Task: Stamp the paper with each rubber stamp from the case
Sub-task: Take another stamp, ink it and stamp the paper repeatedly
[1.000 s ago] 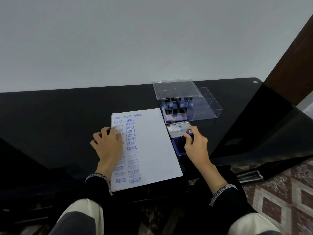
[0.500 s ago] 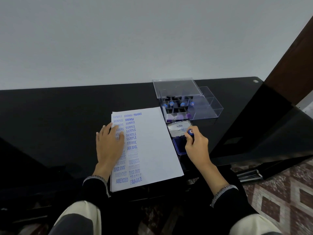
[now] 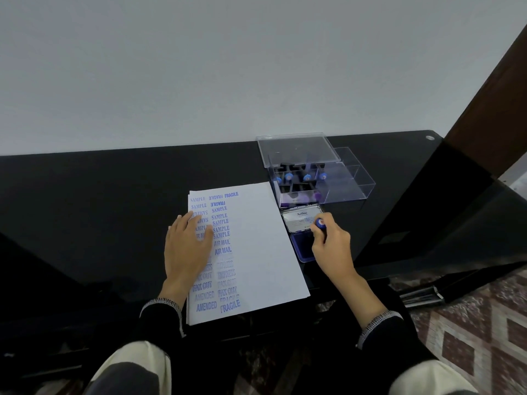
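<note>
Left hand [image 3: 186,252] flat, fingers straight, pressing paper [image 3: 256,246] on black table [image 3: 85,209]. Paper long axis runs away from person, tilted slightly left; blue prints read SAMPLE, FRAGILE, AIR MAIL, FAX OUT, AMENDED. Right hand [image 3: 332,249] grips blue-knobbed stamp [image 3: 320,223] upright over open ink pad [image 3: 302,248]; pad lid reads Artline. Clear case [image 3: 342,189] behind pad, more stamps inside.

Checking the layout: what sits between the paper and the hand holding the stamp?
In the head view, the open ink pad lies between the paper and the right hand gripping the stamp.
</note>
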Motion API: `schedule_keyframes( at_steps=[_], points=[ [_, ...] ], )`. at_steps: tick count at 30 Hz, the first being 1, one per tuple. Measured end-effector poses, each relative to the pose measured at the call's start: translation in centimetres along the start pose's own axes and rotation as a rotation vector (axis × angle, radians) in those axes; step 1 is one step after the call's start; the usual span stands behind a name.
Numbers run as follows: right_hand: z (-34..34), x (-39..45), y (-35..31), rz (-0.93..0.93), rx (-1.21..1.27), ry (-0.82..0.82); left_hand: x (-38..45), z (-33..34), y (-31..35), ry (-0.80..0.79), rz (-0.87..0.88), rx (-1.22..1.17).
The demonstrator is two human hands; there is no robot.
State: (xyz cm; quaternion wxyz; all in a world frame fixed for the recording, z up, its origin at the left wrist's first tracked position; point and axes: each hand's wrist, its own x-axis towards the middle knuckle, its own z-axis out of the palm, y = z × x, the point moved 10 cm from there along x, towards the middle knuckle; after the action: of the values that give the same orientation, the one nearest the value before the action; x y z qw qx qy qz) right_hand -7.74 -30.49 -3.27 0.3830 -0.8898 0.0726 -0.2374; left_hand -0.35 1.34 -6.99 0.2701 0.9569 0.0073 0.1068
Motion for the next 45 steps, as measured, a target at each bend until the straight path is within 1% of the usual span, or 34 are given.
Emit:
schedule_keyframes(
  at_steps=[5,11,17,22,25,26,28,29,31,33,34,35,38,40,45],
  points=[
    [0.6,1.2,-0.6,0.020,-0.003,-0.081,0.1,0.2,-0.1,-0.007,0.003,0.008],
    [0.1,-0.3,0.1,0.003,0.040,0.028,0.0,0.1,-0.1,-0.009,0.005,0.012],
    [-0.6,-1.1,0.3,0.001,0.073,0.077,0.1,0.2,-0.1,-0.012,0.003,0.007],
    [-0.7,-1.4,0.3,0.018,0.099,0.089,0.3,0.5,-0.2,-0.027,0.019,0.030],
    [-0.7,-1.0,0.1,0.055,0.142,0.053,0.2,0.6,0.1,-0.042,0.044,0.052],
    [-0.8,-0.9,0.3,0.098,0.182,0.053,0.2,0.6,0.3,-0.048,0.060,0.053],
    [-1.2,-0.7,0.8,0.208,0.319,0.104,0.1,0.7,0.8,-0.062,0.100,0.052],
    [-1.2,-0.6,1.1,0.269,0.420,0.135,0.1,0.7,1.0,-0.071,0.121,0.051],
    [-0.1,-0.4,1.2,0.388,0.697,0.159,0.0,0.8,1.2,-0.089,0.156,0.051],
    [1.9,-0.2,0.5,0.484,0.983,0.134,0.0,0.9,1.2,-0.109,0.172,0.057],
    [2.9,-0.1,0.0,0.511,1.066,0.114,0.0,0.9,1.2,-0.120,0.174,0.061],
    [3.8,0.0,-0.5,0.520,1.097,0.092,0.0,1.0,1.2,-0.131,0.174,0.067],
    [6.1,0.3,-1.8,0.518,1.048,0.033,0.0,1.2,1.2,-0.155,0.184,0.100],
    [7.5,0.9,-2.8,0.484,0.951,-0.013,0.1,1.3,1.2,-0.167,0.180,0.115],
    [10.5,4.4,-6.2,0.291,0.663,-0.125,0.2,1.1,1.2,-0.162,0.166,0.096]
  ],
)
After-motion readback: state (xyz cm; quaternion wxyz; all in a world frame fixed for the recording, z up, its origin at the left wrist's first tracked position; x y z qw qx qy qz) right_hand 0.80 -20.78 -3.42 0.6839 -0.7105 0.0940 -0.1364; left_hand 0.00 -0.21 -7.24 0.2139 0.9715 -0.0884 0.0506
